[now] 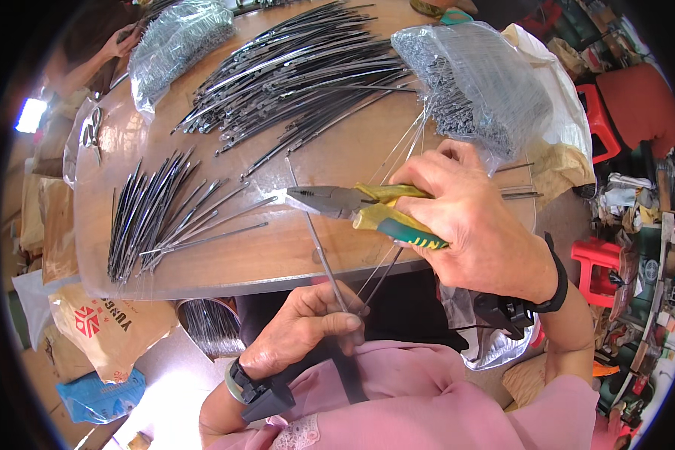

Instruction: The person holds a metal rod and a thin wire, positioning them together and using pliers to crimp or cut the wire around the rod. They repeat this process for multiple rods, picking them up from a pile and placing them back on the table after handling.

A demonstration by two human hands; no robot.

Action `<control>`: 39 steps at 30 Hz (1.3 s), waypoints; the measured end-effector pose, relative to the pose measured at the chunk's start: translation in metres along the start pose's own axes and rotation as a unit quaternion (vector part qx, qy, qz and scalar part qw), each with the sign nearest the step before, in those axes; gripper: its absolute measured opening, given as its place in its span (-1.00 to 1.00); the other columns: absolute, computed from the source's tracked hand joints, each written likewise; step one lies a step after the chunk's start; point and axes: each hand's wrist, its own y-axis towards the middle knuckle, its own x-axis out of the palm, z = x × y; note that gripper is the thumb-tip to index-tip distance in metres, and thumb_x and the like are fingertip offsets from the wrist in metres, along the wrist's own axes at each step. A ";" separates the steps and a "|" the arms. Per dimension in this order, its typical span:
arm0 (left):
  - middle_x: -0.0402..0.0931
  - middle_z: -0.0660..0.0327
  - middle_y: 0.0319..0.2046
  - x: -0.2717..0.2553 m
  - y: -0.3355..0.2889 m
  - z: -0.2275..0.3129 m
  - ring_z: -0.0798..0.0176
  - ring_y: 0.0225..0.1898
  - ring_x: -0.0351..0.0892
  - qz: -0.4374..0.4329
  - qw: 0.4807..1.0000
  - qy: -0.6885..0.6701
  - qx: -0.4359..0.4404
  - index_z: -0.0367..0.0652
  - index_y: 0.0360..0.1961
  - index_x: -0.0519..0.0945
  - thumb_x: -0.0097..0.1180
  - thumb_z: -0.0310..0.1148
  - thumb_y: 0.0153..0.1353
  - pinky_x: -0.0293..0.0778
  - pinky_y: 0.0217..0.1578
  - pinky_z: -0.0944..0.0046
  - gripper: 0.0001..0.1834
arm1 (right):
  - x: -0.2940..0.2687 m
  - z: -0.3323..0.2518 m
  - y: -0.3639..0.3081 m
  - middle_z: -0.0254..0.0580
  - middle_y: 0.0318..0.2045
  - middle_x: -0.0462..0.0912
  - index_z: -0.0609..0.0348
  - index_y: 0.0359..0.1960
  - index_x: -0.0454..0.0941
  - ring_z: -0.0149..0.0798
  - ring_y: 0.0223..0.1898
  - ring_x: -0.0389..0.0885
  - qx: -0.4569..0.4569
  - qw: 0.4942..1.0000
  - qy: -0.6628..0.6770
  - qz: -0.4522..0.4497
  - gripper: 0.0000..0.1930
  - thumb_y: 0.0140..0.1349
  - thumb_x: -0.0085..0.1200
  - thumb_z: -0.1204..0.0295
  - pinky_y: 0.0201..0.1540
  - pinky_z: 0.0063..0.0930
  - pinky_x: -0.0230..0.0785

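Note:
My left hand [304, 322], at the table's near edge, pinches a thin dark rod [321, 251] between thumb and fingers. The rod slants up and away over the tabletop. A second dark rod [385, 277] also runs up from these fingers toward my right hand. My right hand [476, 225] is wrapped round pliers [334, 201] with yellow-and-green handles. Their jaws point left, over the upper part of the slanted rod; whether they grip it I cannot tell. Fine pale wires [409, 139] stretch beyond my right hand, partly hidden by it.
A large pile of dark rods [292, 82] covers the table's far middle, with a smaller pile [150, 217] at left. Clear bags of small metal pieces stand far left [176, 45] and right [487, 82]. Scissors [91, 133] lie left. Another person's hand [120, 41] is far left.

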 end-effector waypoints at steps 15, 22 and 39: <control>0.56 0.08 -0.47 0.001 0.002 -0.011 0.15 -0.53 0.60 -0.042 0.994 -0.097 -0.007 -0.36 -0.19 0.55 0.21 -0.54 0.20 0.54 -0.46 0.22 -0.83 | -0.005 -0.006 0.009 -0.18 -0.28 0.53 0.22 -0.30 0.63 -0.16 -0.20 0.56 -0.038 0.999 0.002 -0.028 -0.67 -0.23 0.16 0.61 0.26 -0.04 0.10; 0.55 0.08 -0.48 0.001 -0.002 -0.008 0.16 -0.53 0.61 -0.015 0.998 -0.066 0.015 -0.37 -0.20 0.54 0.20 -0.57 0.20 0.53 -0.47 0.24 -0.84 | -0.002 -0.006 0.007 -0.18 -0.28 0.52 0.25 -0.28 0.63 -0.14 -0.17 0.54 -0.038 0.997 0.015 -0.069 -0.65 -0.23 0.14 0.63 0.24 -0.04 0.13; 0.60 0.17 -0.38 0.016 -0.001 0.050 0.32 -0.36 0.57 0.031 0.987 0.158 -0.002 -0.34 -0.17 0.58 0.11 -0.52 0.23 0.48 -0.30 0.33 -0.84 | 0.012 -0.021 -0.019 -0.10 -0.26 0.51 0.31 -0.42 0.59 -0.10 -0.26 0.50 -0.043 0.999 0.016 0.016 -0.72 -0.30 0.16 0.57 -0.04 -0.08 0.19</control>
